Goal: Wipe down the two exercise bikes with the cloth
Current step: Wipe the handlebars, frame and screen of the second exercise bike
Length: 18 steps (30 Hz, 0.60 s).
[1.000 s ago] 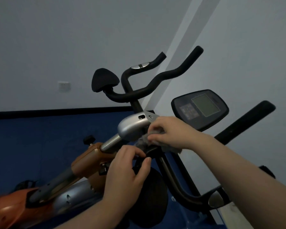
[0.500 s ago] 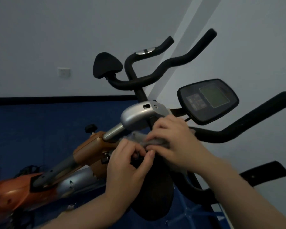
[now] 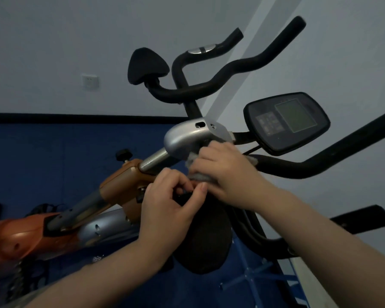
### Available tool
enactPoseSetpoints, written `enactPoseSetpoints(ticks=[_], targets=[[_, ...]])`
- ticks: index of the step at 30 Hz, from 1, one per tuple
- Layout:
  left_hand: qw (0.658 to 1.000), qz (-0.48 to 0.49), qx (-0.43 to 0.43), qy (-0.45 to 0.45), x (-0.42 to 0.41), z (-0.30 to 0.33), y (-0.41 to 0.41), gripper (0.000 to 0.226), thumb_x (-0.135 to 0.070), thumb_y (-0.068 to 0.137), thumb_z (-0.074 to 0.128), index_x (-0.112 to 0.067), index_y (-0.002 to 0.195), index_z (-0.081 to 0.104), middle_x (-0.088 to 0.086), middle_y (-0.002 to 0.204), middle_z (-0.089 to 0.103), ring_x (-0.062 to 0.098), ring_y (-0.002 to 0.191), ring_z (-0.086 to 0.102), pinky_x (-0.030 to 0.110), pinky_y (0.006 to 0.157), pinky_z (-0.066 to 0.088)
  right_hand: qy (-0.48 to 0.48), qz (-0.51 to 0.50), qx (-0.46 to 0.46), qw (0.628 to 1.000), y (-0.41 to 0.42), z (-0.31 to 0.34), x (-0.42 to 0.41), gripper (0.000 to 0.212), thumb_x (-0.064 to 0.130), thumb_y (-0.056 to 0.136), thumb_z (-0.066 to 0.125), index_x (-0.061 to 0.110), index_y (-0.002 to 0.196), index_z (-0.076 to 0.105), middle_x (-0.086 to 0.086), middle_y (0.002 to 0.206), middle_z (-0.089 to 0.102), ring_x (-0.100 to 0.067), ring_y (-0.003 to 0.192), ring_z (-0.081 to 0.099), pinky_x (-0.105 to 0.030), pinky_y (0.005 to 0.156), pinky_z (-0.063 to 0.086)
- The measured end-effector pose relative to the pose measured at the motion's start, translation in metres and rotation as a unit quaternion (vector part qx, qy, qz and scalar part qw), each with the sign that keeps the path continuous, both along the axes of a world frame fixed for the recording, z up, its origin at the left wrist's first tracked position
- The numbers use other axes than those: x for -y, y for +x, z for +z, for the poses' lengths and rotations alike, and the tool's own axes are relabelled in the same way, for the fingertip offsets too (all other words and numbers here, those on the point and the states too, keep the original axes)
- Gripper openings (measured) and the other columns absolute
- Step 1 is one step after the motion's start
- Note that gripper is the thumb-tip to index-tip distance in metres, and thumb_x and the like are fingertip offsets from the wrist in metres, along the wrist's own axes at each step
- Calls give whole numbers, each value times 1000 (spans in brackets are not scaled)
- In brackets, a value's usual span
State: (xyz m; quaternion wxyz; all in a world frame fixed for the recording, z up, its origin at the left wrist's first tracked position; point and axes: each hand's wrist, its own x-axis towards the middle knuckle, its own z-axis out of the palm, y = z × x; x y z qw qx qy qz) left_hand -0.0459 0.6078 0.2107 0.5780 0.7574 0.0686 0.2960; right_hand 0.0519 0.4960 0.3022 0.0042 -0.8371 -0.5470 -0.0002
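Two hands work just below the silver stem housing (image 3: pixel 185 136) of the orange exercise bike (image 3: pixel 120 183). The right hand (image 3: pixel 222 172) grips the grey cloth (image 3: pixel 199 175) against the black handlebar (image 3: pixel 298 167) beneath that housing. The left hand (image 3: pixel 171 205) pinches a small black part below the housing, beside the cloth.

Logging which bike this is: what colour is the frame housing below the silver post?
Orange-brown frame housing, seen in the head view, the only one.
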Motion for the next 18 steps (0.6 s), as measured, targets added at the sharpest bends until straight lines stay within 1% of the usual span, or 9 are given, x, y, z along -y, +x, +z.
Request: enactPoseSetpoints(ticks=[3, 5, 8, 10, 12, 15, 17, 18], targets=[[1000, -3, -7, 6, 0, 0, 0, 23, -47, 85, 59, -34, 70, 46, -10, 72, 49, 10, 70, 51, 34, 62, 44, -24, 4, 17, 1000, 14, 11, 13, 30, 43, 88, 50, 17, 91, 63, 0, 86, 59, -21, 84, 54, -39, 76, 43], [1000, -3, -11, -1, 0, 0, 0, 24, -47, 84, 58, -33, 70, 46, -10, 72, 49, 10, 70, 51, 34, 63, 43, -13, -10, 35, 999, 24, 19, 28, 30, 47, 88, 49, 19, 88, 59, 3, 83, 59, -20, 81, 54, -40, 77, 44], [1000, -5, -7, -4, 1, 0, 0, 23, -46, 84, 59, -33, 69, 46, -10, 70, 49, 11, 68, 51, 33, 61, 43, 6, -15, 47, 999, 13, 9, 16, 28, 43, 89, 51, 17, 86, 60, 2, 82, 60, -20, 79, 52, -34, 73, 38], [1000, -10, -9, -14, 1, 0, 0, 23, -46, 84, 59, -33, 69, 47, -9, 69, 49, 12, 67, 51, 30, 60, 42, 14, -10, 35, 999, 5, -1, 8, 28, 41, 90, 51, 15, 87, 62, 0, 83, 61, -20, 79, 52, -35, 71, 39], [999, -23, -21, -22, 1, 2, 1, 24, -47, 84, 57, -32, 68, 48, -8, 69, 51, 13, 67, 52, 26, 59, 42, 5, -3, 38, 999, 15, 7, 19, 29, 42, 90, 48, 17, 88, 61, 1, 84, 60, -18, 80, 52, -37, 72, 43], [999, -45, -22, -17, 1, 3, 0, 23, -45, 86, 56, -30, 69, 49, -7, 69, 51, 14, 67, 54, 23, 58, 41, 15, -56, 44, 997, 25, 18, 39, 31, 47, 89, 43, 21, 87, 58, 6, 83, 58, -12, 81, 47, -39, 77, 44], [999, -47, -15, -16, 0, 4, -1, 22, -44, 86, 56, -32, 70, 49, -8, 70, 52, 13, 67, 54, 24, 58, 42, 37, -77, 69, 994, 14, 8, 29, 28, 44, 89, 44, 19, 87, 58, 4, 83, 59, -15, 79, 49, -35, 75, 41], [999, -44, -13, -10, 0, 4, -1, 21, -44, 87, 55, -32, 71, 49, -9, 71, 52, 12, 68, 54, 25, 58, 42, 46, -78, 77, 993, 7, -1, 18, 27, 41, 90, 47, 18, 87, 59, 3, 83, 60, -17, 79, 51, -32, 74, 37]])
